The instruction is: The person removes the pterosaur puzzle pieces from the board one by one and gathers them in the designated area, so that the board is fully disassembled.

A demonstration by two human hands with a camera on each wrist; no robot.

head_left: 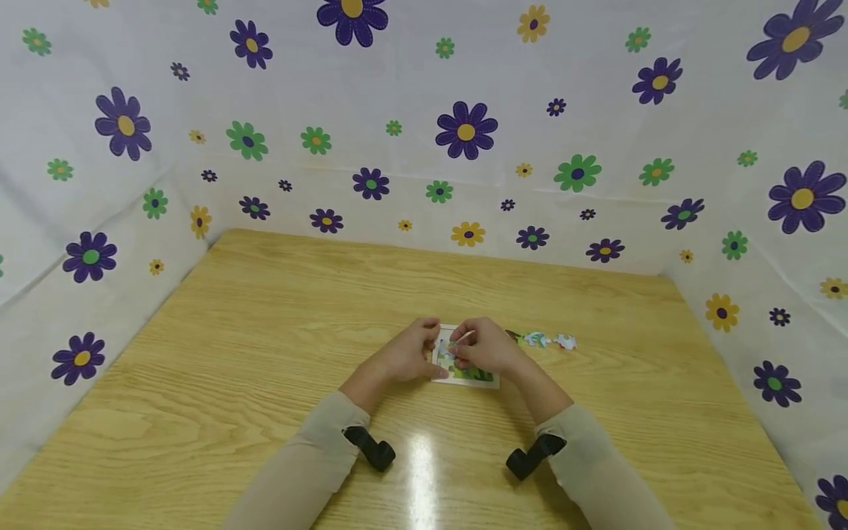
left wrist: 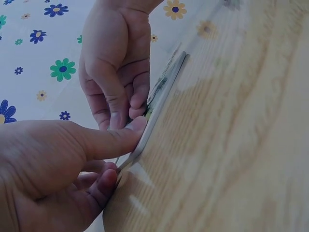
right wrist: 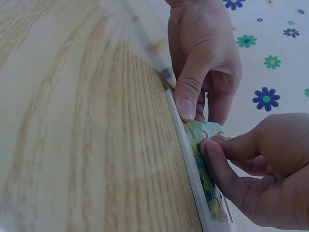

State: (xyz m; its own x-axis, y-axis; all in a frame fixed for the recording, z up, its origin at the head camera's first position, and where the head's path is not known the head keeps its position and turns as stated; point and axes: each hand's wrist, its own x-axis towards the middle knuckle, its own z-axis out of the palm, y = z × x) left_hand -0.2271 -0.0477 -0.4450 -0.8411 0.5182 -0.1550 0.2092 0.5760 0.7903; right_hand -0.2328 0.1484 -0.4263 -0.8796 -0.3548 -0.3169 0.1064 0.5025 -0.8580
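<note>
Screened booth [head_left: 748, 294], flowered sheeting [head_left: 411, 110], wooden tabletop [head_left: 278, 316]

The right grip [head_left: 486, 346] hides part of the puzzle [head_left: 477, 374], the left grip [head_left: 411, 353] covers some of it toward the left edge of the desk [head_left: 265, 331], the loose pieces [head_left: 538, 339] toward the right edge show prints too small to tell, and the head view cuts off both sleeves [head_left: 599, 456] and the desk's near edge.

Left sleeve [head_left: 298, 460] and right sleeve [head_left: 603, 471]: one pair, plain beige, lightly creased, each ending short of the wrist. Left band [head_left: 372, 449] and right band [head_left: 534, 457]: black, worn near the sleeve ends, each with a stubby, rounded block projecting inward. Left hand [head_left: 406, 354] and right hand [head_left: 489, 347]: bare, lower forearms likewise.
</note>
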